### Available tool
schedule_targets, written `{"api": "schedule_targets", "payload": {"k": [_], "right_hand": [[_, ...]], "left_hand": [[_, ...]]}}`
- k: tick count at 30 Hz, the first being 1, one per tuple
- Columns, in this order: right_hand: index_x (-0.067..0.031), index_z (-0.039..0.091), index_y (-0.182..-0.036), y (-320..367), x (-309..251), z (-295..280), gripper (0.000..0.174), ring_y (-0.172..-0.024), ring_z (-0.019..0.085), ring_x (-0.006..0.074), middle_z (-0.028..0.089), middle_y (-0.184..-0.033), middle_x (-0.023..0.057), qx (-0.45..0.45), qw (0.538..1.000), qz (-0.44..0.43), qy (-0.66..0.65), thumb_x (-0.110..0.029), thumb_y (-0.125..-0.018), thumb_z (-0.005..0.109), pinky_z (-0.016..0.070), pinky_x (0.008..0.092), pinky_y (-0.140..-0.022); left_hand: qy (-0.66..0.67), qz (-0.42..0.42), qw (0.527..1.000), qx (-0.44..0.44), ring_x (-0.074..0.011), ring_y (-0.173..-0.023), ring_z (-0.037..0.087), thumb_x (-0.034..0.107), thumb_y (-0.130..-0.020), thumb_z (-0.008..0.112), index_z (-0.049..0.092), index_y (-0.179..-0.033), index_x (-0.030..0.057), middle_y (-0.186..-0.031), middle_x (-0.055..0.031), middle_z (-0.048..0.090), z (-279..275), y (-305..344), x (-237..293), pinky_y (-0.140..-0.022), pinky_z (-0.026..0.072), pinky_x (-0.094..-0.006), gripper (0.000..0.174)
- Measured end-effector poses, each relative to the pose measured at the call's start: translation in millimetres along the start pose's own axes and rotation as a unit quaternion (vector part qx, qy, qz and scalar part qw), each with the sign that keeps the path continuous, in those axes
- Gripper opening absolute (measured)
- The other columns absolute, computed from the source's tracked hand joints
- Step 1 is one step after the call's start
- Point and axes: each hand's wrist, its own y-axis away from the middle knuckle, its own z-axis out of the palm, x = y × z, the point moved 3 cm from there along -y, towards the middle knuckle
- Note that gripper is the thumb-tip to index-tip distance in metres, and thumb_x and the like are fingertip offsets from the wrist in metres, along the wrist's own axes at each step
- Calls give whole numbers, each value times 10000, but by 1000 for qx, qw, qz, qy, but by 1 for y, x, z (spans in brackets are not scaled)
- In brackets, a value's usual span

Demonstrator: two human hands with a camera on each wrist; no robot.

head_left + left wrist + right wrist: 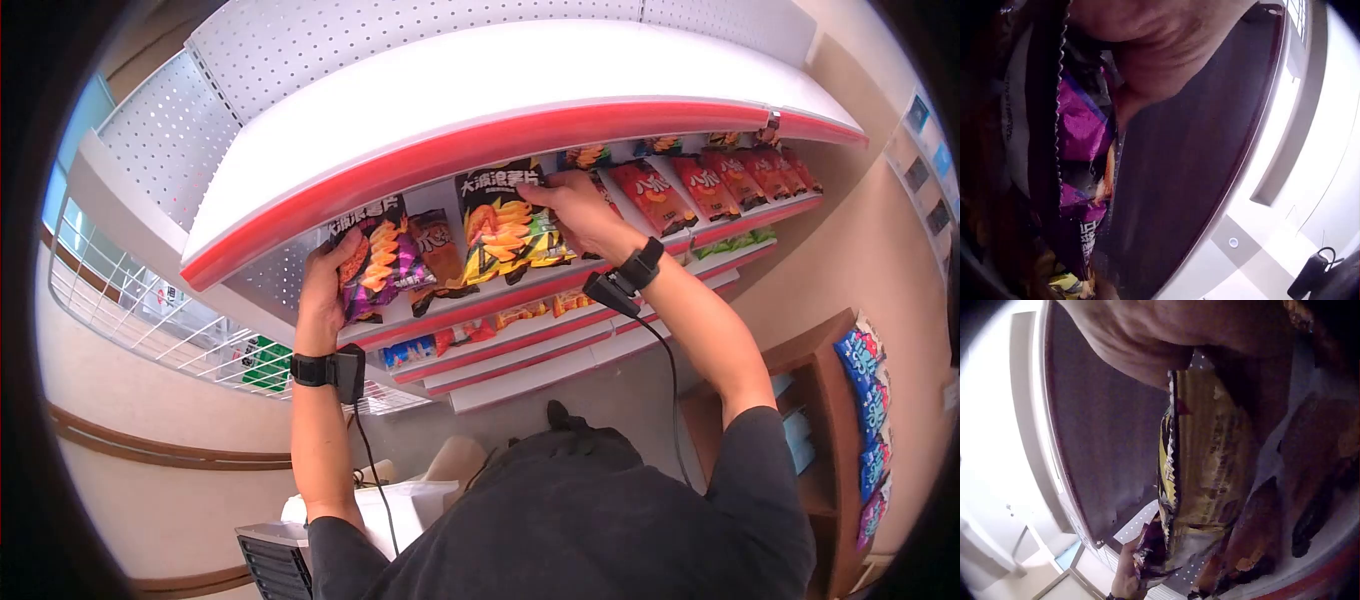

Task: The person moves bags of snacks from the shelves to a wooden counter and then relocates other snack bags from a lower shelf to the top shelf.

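Note:
My left hand grips a purple and black bag of potato chips by its left side, at the left end of the shelf. In the left wrist view the hand is above the bag's purple side. With my right hand I pinch the upper right corner of a yellow and black chip bag, which stands upright at the shelf front. The right wrist view shows the back of that bag. Between the two, a brown snack bag sits partly hidden.
Red snack bags line the shelf to the right. An overhanging white upper shelf with a red edge sits just above both hands. Lower shelves hold small packets. A wire rack stands left, a brown cabinet right.

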Motion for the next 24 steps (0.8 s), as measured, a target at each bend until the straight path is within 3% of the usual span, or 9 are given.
{"api": "schedule_targets", "payload": {"k": [5,7,9,10,13,15,20,22,24], "right_hand": [[166,645,-1027,-35,35,22,274,-862,686,208,705,-978,175,-23,999,-12,-29,-93,-948,689,540,361,-739],[136,663,-1047,-33,26,26,376,-876,709,282,718,-992,212,-5,991,5,133,-213,-924,730,535,401,-766],[89,695,-1035,-45,28,21,483,-916,706,385,717,-983,256,11,898,-55,436,-364,-880,755,524,450,-804],[63,712,-1013,-46,31,18,552,-956,677,446,701,-977,281,19,885,-110,453,-457,-835,756,514,478,-830],[72,709,-1018,-40,30,10,523,-957,686,424,711,-965,268,49,865,-198,459,-416,-836,755,521,469,-834],[61,705,-1059,-35,20,-1,509,-960,686,419,717,-985,248,31,885,-148,441,-390,-829,756,526,468,-840],[11,698,-1096,-52,-4,-67,405,-1012,676,392,716,-1038,220,131,826,-219,502,-308,-850,737,512,456,-867],[-24,713,-1090,-60,-15,-97,414,-1024,665,426,715,-1045,225,147,825,-237,492,-358,-846,728,515,468,-871],[-37,711,-1081,-61,-29,-123,383,-1052,661,401,713,-1088,208,236,753,-338,513,-358,-873,698,512,466,-880]], "left_hand": [[-90,-4,996,22,-261,-927,735,220,-957,691,572,-1254,-80,-1132,-195,703,-22,1,0,-786,623,-394,438],[-240,90,965,59,-230,-896,729,283,-878,791,595,-1218,-105,-1049,-174,730,-34,-8,-10,-805,587,-347,551],[-467,177,853,149,-304,-960,732,331,-820,816,592,-1242,-104,-1052,-212,738,-25,3,-9,-853,547,-386,646],[-562,187,786,175,-356,-980,724,412,-787,815,570,-1300,-74,-1035,-239,732,-24,5,-9,-860,540,-416,748],[-620,154,741,206,-377,-974,718,446,-807,782,536,-1357,-65,-1029,-244,731,-1,27,-1,-856,536,-429,790],[-612,145,750,207,-375,-972,719,447,-815,772,519,-1378,-68,-1027,-245,732,-6,27,-4,-857,533,-432,804],[-588,175,759,220,-375,-959,722,441,-840,742,485,-1413,-83,-1040,-260,725,-13,25,-7,-860,529,-434,818],[-559,209,770,225,-406,-996,705,393,-856,734,473,-1406,-104,-1181,-304,661,-10,28,-8,-914,511,-442,787],[-517,190,806,219,-420,-1051,685,297,-865,741,466,-1419,-86,-1335,-320,578,13,39,-1,-941,511,-443,728]]}}
